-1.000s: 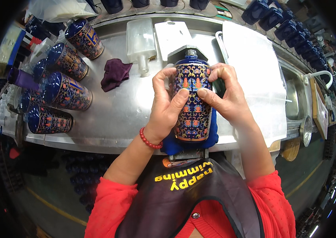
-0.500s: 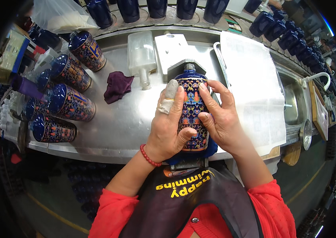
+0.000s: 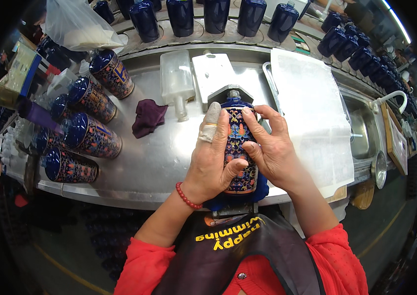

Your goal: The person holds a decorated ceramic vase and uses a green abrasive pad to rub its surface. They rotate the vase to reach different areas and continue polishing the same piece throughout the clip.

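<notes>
Left hand [image 3: 209, 164], curled a second ago, now lies straight-fingered on the bottle [image 3: 237, 139]; right hand [image 3: 276, 157] touches it, fingers apart. Counter [image 3: 154, 162] spreads leftward to the cloth [image 3: 148, 118].

Both hands [image 3: 208, 164] [image 3: 276, 157] side by side, palms down

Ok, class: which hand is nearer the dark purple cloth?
Left. The left hand is right of the dark purple cloth, at the floral-patterned bottle's left side; the right hand, farther away, is at its right side.
</notes>
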`<state>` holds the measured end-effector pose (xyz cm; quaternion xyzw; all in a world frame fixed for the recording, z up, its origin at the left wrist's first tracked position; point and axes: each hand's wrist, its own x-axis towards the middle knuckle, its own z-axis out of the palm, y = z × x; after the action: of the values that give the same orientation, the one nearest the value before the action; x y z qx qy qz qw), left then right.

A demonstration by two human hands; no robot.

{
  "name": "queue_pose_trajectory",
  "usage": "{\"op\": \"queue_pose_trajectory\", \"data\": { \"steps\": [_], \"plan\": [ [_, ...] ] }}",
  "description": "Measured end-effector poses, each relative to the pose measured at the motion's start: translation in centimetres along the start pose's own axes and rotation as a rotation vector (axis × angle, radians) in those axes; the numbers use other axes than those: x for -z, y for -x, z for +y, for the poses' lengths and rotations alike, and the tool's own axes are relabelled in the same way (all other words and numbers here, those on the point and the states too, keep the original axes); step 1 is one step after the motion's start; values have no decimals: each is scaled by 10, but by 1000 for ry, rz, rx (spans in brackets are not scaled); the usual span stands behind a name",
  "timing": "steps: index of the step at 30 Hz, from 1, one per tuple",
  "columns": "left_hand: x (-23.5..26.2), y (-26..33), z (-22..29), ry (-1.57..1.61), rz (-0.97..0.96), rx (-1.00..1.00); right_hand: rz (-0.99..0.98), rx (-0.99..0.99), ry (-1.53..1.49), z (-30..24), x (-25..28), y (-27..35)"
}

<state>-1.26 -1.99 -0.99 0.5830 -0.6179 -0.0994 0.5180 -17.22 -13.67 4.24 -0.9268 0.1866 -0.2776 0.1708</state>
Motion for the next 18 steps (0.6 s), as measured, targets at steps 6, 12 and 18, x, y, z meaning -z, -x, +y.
{"op": "queue_pose_trajectory", "data": {
  "steps": [6, 12, 18],
  "plan": [
    [2, 2, 1, 52, -33, 44, 6, 7, 0, 2, 1, 4],
    [8, 52, 12, -26, -150, 131, -14, -27, -73, 1, 4, 40],
    [2, 70, 5, -358, -177, -24, -16, 22, -137, 1, -11, 57]
  ]
}}
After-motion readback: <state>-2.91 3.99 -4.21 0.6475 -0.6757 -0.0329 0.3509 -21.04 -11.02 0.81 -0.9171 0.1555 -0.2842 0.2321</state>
